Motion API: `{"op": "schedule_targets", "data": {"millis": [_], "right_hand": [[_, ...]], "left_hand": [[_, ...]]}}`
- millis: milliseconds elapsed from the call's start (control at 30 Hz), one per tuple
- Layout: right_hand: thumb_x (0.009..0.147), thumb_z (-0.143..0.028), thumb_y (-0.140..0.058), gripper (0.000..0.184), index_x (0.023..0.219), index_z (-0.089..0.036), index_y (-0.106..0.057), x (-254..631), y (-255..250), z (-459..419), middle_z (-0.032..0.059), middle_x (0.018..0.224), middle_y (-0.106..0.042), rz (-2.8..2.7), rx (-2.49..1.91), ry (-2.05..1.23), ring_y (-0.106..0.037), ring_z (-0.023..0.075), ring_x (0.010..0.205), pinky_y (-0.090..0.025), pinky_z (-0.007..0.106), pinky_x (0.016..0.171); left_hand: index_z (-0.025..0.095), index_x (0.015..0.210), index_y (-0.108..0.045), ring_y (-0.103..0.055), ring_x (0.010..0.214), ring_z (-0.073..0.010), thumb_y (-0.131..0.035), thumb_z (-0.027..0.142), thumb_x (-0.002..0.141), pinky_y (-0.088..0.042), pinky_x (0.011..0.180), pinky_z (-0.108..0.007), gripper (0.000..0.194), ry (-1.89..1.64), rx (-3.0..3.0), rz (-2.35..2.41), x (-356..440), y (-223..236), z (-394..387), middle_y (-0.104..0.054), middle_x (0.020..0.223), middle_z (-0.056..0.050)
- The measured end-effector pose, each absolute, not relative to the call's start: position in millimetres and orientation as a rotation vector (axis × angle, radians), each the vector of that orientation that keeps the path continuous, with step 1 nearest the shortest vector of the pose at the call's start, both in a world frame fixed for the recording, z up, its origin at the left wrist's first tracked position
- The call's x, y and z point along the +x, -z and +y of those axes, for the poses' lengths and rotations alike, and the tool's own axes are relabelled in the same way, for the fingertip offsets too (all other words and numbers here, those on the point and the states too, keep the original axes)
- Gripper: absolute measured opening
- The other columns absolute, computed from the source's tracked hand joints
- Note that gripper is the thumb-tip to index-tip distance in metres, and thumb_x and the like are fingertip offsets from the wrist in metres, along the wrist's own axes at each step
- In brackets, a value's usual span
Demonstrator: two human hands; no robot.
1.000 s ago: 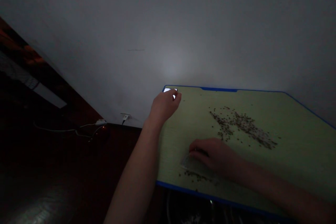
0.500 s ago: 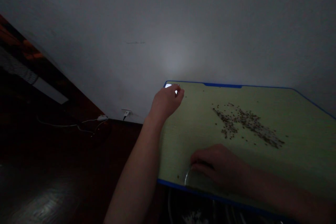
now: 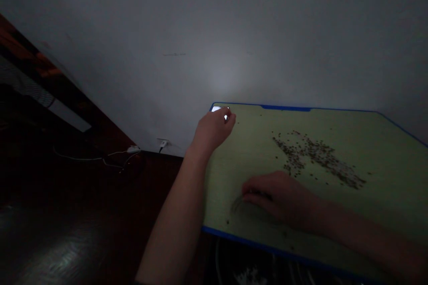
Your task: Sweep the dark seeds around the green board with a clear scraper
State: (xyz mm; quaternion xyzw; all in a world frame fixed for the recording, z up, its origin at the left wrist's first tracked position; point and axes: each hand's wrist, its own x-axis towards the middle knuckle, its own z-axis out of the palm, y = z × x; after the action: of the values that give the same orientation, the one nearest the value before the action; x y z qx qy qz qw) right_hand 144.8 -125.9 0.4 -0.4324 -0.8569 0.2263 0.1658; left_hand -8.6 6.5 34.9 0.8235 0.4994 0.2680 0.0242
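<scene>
A right hand (image 3: 277,193) pinches a clear, blurred object (image 3: 236,203) low over a pale green tabletop (image 3: 368,136). The left hand (image 3: 214,128), farther forward, curls at a lit screen (image 3: 218,109); whether it grips is unclear. Dark grains (image 3: 321,156) lie scattered just beyond the right hand, the nearer one, their long axis slanting rightward and towards the person. Beyond both hands, a wall (image 3: 267,31).
</scene>
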Motion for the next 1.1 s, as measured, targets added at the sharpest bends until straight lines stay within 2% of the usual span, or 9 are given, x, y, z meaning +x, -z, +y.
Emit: {"op": "schedule_targets", "data": {"millis": [200,533,667,967,1100], "right_hand": [[0.085,-0.030,-0.053,0.017,0.086,-0.021,-0.067,123.1,-1.7,-95.8,0.0012,0.077,-0.071,-2.577,-1.151,-0.495,-0.063,0.0152,0.068,-0.036,0.025,0.059],[0.084,-0.031,-0.055,0.017,0.086,-0.022,-0.069,125.2,5.8,-113.4,0.0003,0.078,-0.072,-2.579,-1.130,-0.783,-0.063,0.0133,0.069,-0.039,0.022,0.060],[0.084,-0.029,-0.055,0.016,0.083,-0.021,-0.069,132.7,3.0,-121.4,-0.0015,0.073,-0.070,-2.526,-1.123,-0.867,-0.060,0.0100,0.063,-0.038,0.021,0.058],[0.085,-0.025,-0.050,0.017,0.079,-0.021,-0.066,183.4,3.3,-143.4,0.0000,0.070,-0.068,-2.258,-1.598,-0.659,-0.060,0.0139,0.064,-0.038,0.024,0.058],[0.085,-0.024,-0.049,0.017,0.080,-0.021,-0.066,185.1,14.3,-161.4,0.0005,0.071,-0.068,-2.198,-1.644,-0.651,-0.060,0.0139,0.063,-0.040,0.025,0.058]], "left_hand": [[0.017,0.094,-0.063,-0.057,0.065,-0.0147,-0.037,0.040,0.088,-0.039,0.061,-0.026,0.035,-0.792,2.545,1.551,-8.9,-33.6,8.9,-0.068,0.080,-0.007],[0.017,0.093,-0.063,-0.057,0.064,-0.0144,-0.037,0.038,0.088,-0.039,0.060,-0.026,0.034,-0.787,2.528,1.580,-8.1,-36.5,6.6,-0.067,0.080,-0.007],[0.018,0.093,-0.064,-0.057,0.063,-0.0144,-0.037,0.037,0.088,-0.039,0.060,-0.026,0.034,-0.793,2.539,1.565,-7.8,-34.6,7.7,-0.068,0.080,-0.007],[0.018,0.090,-0.064,-0.057,0.064,-0.0152,-0.037,0.036,0.087,-0.038,0.060,-0.026,0.032,-0.729,2.580,1.552,-7.9,-36.0,7.7,-0.067,0.080,-0.007],[0.018,0.089,-0.063,-0.056,0.061,-0.0143,-0.039,0.037,0.086,-0.038,0.059,-0.026,0.030,-0.706,2.555,1.543,-7.7,-35.4,7.5,-0.067,0.073,-0.005]]}}
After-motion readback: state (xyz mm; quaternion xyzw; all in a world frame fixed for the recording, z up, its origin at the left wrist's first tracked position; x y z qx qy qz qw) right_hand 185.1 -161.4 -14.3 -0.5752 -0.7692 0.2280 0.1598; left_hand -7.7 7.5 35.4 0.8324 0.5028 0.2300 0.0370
